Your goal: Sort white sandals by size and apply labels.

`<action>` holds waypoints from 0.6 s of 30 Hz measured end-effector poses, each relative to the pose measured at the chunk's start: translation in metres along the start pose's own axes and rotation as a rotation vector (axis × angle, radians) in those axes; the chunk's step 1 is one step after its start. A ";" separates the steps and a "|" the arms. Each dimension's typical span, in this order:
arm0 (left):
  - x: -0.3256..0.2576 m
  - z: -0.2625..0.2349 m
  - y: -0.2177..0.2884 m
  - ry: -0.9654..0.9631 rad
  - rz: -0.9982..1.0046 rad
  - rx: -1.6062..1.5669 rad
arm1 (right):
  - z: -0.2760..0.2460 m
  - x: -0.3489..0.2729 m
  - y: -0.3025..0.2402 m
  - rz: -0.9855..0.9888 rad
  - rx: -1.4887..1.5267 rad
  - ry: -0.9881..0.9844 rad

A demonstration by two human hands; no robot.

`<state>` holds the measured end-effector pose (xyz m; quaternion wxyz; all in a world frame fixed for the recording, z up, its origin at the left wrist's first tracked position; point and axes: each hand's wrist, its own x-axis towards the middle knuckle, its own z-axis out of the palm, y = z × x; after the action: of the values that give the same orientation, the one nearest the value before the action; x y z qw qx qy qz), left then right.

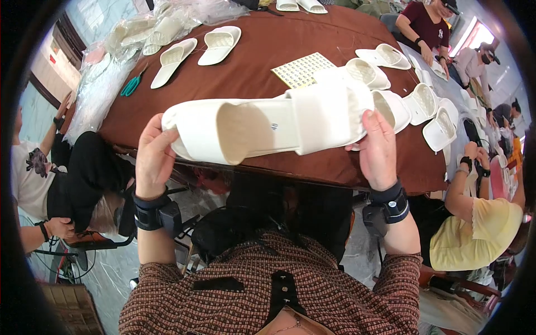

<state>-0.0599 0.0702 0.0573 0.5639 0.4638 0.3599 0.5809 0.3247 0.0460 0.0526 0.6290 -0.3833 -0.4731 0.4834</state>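
White slippers [265, 131] up now, stretched above the near edge of the brown surface [240, 78], left hand [152, 159] and right hand [378, 148] pinching opposite ends between their fingers, teal scissors [132, 85] lying toward the surface's left side.

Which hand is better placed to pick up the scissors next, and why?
The left hand, probably: it is closer to the scissors, lying on the left of the table. The right hand is farther, and both hold slippers.
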 end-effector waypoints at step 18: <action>0.095 0.002 0.038 -0.148 0.012 0.339 | -0.006 0.084 -0.037 -0.478 -0.539 -0.007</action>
<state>-0.0638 0.1595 0.1059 0.4990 0.5957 0.4074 0.4797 0.3464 0.1187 0.1046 0.5989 -0.4124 -0.6619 0.1816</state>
